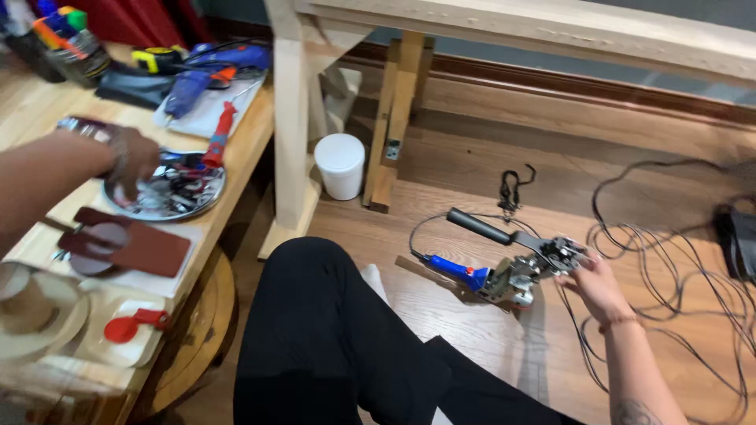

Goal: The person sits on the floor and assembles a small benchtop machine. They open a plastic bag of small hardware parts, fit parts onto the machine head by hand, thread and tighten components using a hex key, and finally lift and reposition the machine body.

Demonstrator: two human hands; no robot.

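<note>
1. Right hand (592, 277): low over the wooden floor (488, 346) at the right, fingers closed around the metal end of a handheld tool (504, 271)
2. Handheld tool: grey metal head, black grip angled up to the left, blue grip with a cable running down to the left; it sits just above the floor beside the person's black-clad knee (331, 338)
3. Left hand (134, 161): stretched over the tabletop (31, 118) at the left, fingers curled down onto the rim of a round shiny metal tray (169, 197); whether it grips anything cannot be told
4. Metal tray: holds small metal parts, blurred; a red-handled tool (220, 134) lies across its far edge
5. Tabletop, nearer edge: a dark red-brown flat piece (138, 244) just in front of the tray, a small red tag (134, 324) on a pale plate
6. Tabletop, far side: a blue glue gun (209, 71), a yellow tape measure (153, 59)
7. Floor: a white cup (340, 165) by the pale wooden frame leg (290, 118); black cables (669, 260) looped at the right, near the right hand
</note>
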